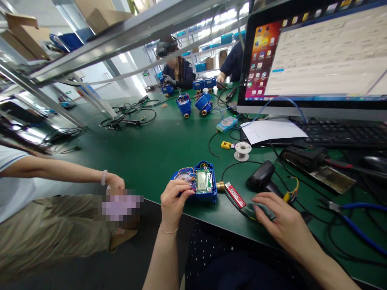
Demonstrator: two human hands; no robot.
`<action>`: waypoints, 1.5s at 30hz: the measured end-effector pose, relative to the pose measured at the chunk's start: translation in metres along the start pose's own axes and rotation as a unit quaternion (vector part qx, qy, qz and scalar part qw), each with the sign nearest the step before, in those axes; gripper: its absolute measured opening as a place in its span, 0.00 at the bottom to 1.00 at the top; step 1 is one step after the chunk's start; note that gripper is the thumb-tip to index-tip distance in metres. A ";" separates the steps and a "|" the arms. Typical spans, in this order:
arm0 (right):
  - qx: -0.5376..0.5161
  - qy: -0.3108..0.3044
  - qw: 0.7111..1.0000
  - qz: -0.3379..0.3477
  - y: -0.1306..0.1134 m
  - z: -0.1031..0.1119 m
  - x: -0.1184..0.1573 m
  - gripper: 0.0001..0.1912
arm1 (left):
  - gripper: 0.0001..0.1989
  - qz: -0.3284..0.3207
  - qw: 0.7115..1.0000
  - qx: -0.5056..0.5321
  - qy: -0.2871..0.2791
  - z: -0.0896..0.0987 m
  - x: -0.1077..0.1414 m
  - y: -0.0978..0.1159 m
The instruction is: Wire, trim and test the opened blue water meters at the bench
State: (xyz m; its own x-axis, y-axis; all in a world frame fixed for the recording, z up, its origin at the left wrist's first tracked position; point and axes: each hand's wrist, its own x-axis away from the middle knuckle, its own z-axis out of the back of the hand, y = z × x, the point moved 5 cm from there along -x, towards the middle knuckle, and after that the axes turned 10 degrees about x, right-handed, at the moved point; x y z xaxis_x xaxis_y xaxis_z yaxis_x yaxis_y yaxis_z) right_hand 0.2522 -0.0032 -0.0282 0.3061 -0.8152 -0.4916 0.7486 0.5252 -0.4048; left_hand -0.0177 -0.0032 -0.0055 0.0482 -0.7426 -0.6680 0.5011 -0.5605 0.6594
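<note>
A blue water meter (213, 191) lies near the table's front edge with its cover off. Inside it, a green circuit board carries a small display (203, 180), and thin coloured wires (185, 172) run across its left side. My left hand (175, 197) is at the meter's left front, thumb and fingertips pinched together by the wires; what sits between them is too small to make out. To the right, my right hand (279, 213) hovers low over the table, thumb and fingers apart, beside a red-and-white strip (235, 195) and a black cable. A dark greyish shape under its fingers is unclear.
A black handheld scanner (263, 175), solder spool (242, 152), blue-handled cutters (335, 206) and a keyboard (341, 133) lie right, below a monitor (317, 56). More blue meters (184, 104) stand farther back. A seated person (60, 173) is at left; co-workers sit opposite.
</note>
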 end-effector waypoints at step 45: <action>-0.018 0.088 0.972 0.215 -0.066 0.026 -0.015 0.13 | 0.13 -0.224 0.974 -0.035 0.006 -0.043 0.028 0.094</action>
State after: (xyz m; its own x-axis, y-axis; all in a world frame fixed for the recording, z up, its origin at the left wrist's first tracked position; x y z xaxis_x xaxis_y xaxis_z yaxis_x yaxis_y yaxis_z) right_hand 0.2135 -0.0317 0.0261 0.4780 -0.4658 -0.7447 0.5515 0.8190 -0.1583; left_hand 0.0678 -0.0610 0.0227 -0.1792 -0.4242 -0.8877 0.5316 -0.8010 0.2754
